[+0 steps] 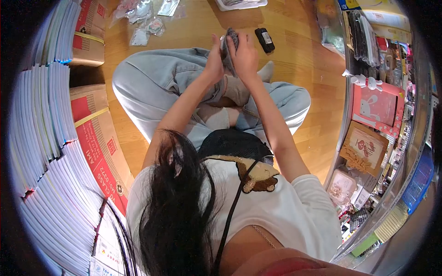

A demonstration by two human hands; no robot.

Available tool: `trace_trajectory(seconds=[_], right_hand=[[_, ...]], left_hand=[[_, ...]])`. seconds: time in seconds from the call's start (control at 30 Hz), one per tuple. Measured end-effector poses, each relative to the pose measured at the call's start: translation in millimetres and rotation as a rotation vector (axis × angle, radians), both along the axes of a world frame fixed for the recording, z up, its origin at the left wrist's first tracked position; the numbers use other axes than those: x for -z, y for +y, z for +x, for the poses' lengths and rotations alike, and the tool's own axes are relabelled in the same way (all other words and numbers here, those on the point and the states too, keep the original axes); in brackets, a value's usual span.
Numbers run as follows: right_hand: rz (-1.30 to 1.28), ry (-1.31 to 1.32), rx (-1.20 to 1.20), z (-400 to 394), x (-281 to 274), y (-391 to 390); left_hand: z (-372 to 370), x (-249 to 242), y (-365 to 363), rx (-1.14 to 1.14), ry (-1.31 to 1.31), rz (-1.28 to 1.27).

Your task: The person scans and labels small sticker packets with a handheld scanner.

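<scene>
A dark grey, narrow bundle point(226, 54) is held up between my two hands, above my crossed legs. It looks soft, with a speckled upper end, but its exact kind is hard to make out. My left hand point(214, 59) presses its left side with the thumb pointing up. On the other side, my right hand point(245, 54) wraps round it, fingers partly covering it. Just right of my right hand, a small black folded item with a white label point(265, 40) lies on the wooden floor.
Stacked notebooks point(41, 110) and red-and-brown cartons point(99, 138) stand at my left. Small clear plastic bags point(146, 31) and a white tray point(241, 4) lie ahead. A crowded shelf point(375, 108) with a pink bunny box runs along my right.
</scene>
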State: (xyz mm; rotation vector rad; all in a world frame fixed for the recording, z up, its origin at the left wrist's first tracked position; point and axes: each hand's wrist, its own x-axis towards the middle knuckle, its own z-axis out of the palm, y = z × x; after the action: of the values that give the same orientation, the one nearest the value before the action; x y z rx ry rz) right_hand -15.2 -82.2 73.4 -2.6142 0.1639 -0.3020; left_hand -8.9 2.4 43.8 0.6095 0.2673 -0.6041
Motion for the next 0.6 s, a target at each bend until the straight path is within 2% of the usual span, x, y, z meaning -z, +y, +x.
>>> trace_trajectory(seconds=[0.13,0.23,0.27,0.3,0.33,0.43,0.47,0.53,0.6], right_hand=[[0.184,-0.073,0.17,25.6,20.2,-14.0],[0.296,-0.004,0.29,19.8,22.7,-6.9],[0.228,-0.101,0.192,13.0,26.6,3.9],[0.16,-0.196,0.092,0.0,34.5,17.0],[0.09,-0.295,-0.009,-7.3,35.9,22.7],[0.025,0.057,-0.023,5.2,19.3,6.5],[0.109,0.038,0.055,14.0,16.5,-1.4],[0.287,0.0,0.197,35.0,19.5,-15.8],[0.312,0.01,0.181,40.4,39.7,-23.5]], left_hand=[[-1.9,10.5,-12.1,-0.04,-0.059,0.046],[0.3,15.3,-13.6,-0.049,-0.062,0.031],[1.6,14.3,-8.0,-0.053,-0.05,0.016],[3.1,1.7,3.8,0.01,0.12,-0.1],[0.3,-1.3,7.4,-0.004,0.109,-0.098],[7.1,8.8,4.4,-0.055,-0.002,-0.103],[8.5,18.4,-3.3,-0.052,-0.019,-0.09],[-1.0,-4.0,-8.1,-0.054,-0.059,-0.057],[-1.4,20.3,-16.3,-0.099,-0.061,-0.127]])
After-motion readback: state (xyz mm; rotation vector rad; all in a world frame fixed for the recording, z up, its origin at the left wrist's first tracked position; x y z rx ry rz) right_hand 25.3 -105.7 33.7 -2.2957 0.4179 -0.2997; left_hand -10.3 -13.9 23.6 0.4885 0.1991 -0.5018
